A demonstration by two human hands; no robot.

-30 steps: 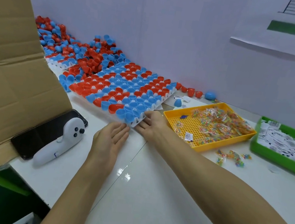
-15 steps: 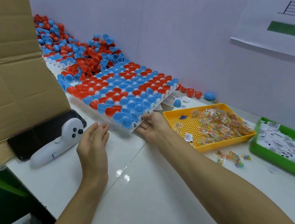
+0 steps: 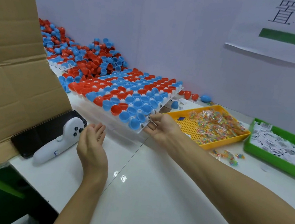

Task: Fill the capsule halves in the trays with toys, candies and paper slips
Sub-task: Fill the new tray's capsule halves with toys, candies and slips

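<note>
Tray corner now raised, right hand beneath.

Packing workshop, capsule trays, labelled wall sign

White glossy worktop, seam down the middle, ceiling-light glare near centre. Pale wall along far edge w/ paper sign: black characters, green bar. Cardboard flap at left edge. Dark floor below near-left corner.

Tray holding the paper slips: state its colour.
Green: the tray at far right holds the paper slips; the head view, the only one, shows it.
</note>
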